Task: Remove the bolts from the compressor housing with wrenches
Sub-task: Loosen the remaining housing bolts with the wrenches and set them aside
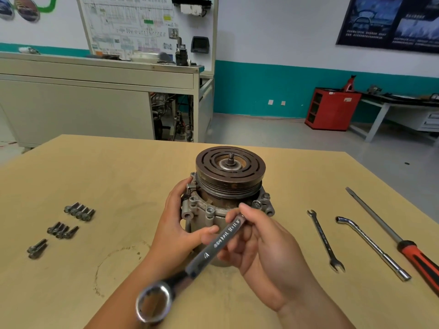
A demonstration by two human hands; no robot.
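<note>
The compressor (228, 172) stands pulley-up in the middle of the desk (118, 174), about halfway between the left and right edges. That likely keeps its flange bolts facing up within reach. The left hand (180, 219) wraps the housing's left side with its thumb across the front, apparently to brace it against turning. The right hand (266, 243) has its fingers curled round the wrench (213, 248) near its far end. That end is hidden under them, seemingly at a flange bolt (256, 204). The ring end hangs free toward the near edge.

Toward the right edge the screwdriver (392, 231), socket wrench (373, 248) and spare wrench (325, 241) lie side by side, well apart from the work. Loose bolts (79, 211) lie in three small clusters toward the left edge, probably sorted as removed.

The desk is pale wood with a faint ring stain near the left forearm. Beyond its far edge are a grey trainer bench (95, 103), a teal-banded wall and a red cabinet (332, 108).
</note>
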